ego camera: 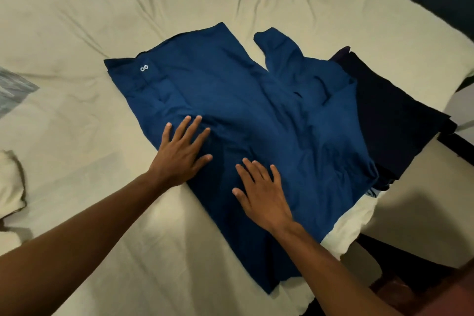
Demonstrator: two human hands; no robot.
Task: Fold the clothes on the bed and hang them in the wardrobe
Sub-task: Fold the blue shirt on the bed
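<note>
A blue shirt (230, 100) lies spread across the cream bed sheet (102, 20), with two small white buttons on its cuff at the upper left. My left hand (183, 151) presses flat on the shirt's left edge, fingers straight and spread. My right hand (259, 192) lies flat on the cloth just to the right of it, fingers straight. A darker navy garment (389, 110) sits partly under the shirt at the bed's right edge.
A grey patterned cloth (12, 90) shows at the left edge, and a crumpled cream fabric (10, 187) lies below it. The bed's right edge (456, 59) drops to a dark floor. A white cloth (351, 223) peeks out under the shirt's lower right.
</note>
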